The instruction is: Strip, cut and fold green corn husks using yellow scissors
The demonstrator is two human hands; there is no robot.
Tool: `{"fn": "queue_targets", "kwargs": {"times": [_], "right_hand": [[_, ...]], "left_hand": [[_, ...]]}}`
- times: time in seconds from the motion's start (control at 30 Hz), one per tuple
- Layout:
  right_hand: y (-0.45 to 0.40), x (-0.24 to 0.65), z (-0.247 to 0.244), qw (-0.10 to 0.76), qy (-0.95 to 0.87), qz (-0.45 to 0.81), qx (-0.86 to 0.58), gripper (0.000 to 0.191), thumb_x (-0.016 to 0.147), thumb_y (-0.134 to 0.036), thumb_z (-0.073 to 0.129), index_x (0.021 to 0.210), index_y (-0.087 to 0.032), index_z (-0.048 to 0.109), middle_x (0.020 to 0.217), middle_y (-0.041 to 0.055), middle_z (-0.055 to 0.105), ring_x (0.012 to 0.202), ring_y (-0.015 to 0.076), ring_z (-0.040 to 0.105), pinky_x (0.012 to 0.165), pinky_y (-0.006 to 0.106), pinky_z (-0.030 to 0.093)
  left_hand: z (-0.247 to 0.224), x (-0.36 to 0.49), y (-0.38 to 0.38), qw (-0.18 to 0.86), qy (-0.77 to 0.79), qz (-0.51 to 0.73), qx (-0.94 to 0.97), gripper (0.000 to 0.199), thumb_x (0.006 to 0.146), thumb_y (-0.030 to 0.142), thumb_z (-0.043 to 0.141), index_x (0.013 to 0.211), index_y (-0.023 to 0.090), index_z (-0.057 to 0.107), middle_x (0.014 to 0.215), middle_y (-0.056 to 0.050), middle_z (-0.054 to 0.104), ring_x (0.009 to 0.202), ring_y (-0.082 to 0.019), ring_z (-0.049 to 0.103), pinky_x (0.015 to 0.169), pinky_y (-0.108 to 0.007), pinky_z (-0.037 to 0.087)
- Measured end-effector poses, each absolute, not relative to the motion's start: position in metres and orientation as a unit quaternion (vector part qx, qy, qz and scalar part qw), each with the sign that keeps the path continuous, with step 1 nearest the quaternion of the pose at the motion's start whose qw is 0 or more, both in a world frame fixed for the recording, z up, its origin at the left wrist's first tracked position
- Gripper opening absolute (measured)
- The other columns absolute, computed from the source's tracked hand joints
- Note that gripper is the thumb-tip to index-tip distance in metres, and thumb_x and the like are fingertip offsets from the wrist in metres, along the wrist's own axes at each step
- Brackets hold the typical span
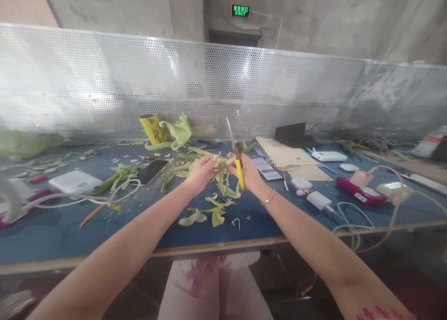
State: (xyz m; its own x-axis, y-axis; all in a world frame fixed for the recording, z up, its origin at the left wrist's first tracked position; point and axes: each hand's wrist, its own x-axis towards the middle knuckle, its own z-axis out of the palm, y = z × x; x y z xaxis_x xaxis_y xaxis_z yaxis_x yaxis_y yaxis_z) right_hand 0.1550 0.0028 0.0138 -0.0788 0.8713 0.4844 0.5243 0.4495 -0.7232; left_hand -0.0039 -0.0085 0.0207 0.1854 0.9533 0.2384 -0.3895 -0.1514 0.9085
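Note:
My left hand (202, 173) is closed, its fingers pinching a pale green leafy piece (223, 180) that hangs down over the table. Yellow-handled scissors (240, 173) sit in my right hand (250, 172), blades pointing up and away from me. The right fingers also come close to the leafy piece; whether they touch it I cannot tell. Cut leaf scraps (216, 213) lie on the blue table below my hands. Behind my left hand more leaves and bits of plant are heaped, and a large curled leaf (179, 133) leans beside a yellow cardboard tube (152, 128).
A dark phone (152, 171) and a white power bank (76, 182) lie on the left. To the right are another phone (267, 168), brown cardboard (286, 155), a white charger (319, 200) with cables and a magenta power strip (361, 192). A perforated metal screen (223, 87) borders the table's back.

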Motion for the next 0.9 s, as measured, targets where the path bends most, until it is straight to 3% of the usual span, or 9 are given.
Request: {"fn": "queue_targets", "kwargs": {"times": [0.13,0.3,0.5,0.73,0.9], "right_hand": [[-0.001,0.149,0.016,0.492,-0.688,0.252,-0.47,0.016,0.07,-0.034,0.053,0.073,-0.019,0.047,0.065,0.0004,0.058,0.061,0.0147,0.056,0.059,0.028,0.045],[-0.007,0.143,0.018,0.524,-0.642,0.349,-0.438,0.017,0.07,-0.034,0.051,0.069,-0.021,0.041,0.065,-0.0006,0.054,0.057,0.0127,0.054,0.056,0.027,0.047],[-0.005,0.142,0.014,0.525,-0.657,0.284,-0.461,0.019,0.07,-0.038,0.052,0.07,-0.021,0.042,0.064,-0.0001,0.055,0.066,0.0166,0.057,0.059,0.029,0.048],[-0.01,0.145,0.018,0.511,-0.675,0.324,-0.423,0.03,0.071,-0.045,0.056,0.073,-0.022,0.038,0.061,-0.0028,0.051,0.054,0.013,0.052,0.055,0.028,0.045],[0.0,0.157,0.016,0.433,-0.742,0.274,-0.433,0.032,0.076,-0.049,0.052,0.071,-0.021,0.038,0.054,-0.0066,0.038,0.047,0.0092,0.04,0.048,0.024,0.036]], "left_hand": [[0.018,0.0,-0.01,0.587,0.25,0.587,0.497,0.042,0.054,0.022,0.081,0.088,0.016,0.058,0.08,-0.003,0.067,0.074,-0.014,0.064,0.074,-0.029,0.048],[0.009,0.004,-0.007,0.552,0.273,0.611,0.497,0.025,0.062,0.025,0.075,0.074,0.014,0.057,0.073,-0.001,0.065,0.07,-0.01,0.062,0.071,-0.025,0.047],[0.009,0.007,-0.013,0.539,0.271,0.604,0.521,0.03,0.061,0.026,0.076,0.079,0.018,0.053,0.079,-0.001,0.066,0.071,-0.011,0.063,0.068,-0.025,0.049],[0.017,0.002,-0.007,0.509,0.314,0.632,0.493,0.03,0.063,0.033,0.073,0.079,0.018,0.054,0.074,-0.001,0.064,0.061,-0.011,0.061,0.056,-0.024,0.049],[0.018,-0.017,0.013,0.447,0.373,0.667,0.465,0.03,0.06,0.036,0.074,0.072,0.016,0.056,0.064,0.002,0.057,0.05,-0.007,0.051,0.047,-0.019,0.042]]}}
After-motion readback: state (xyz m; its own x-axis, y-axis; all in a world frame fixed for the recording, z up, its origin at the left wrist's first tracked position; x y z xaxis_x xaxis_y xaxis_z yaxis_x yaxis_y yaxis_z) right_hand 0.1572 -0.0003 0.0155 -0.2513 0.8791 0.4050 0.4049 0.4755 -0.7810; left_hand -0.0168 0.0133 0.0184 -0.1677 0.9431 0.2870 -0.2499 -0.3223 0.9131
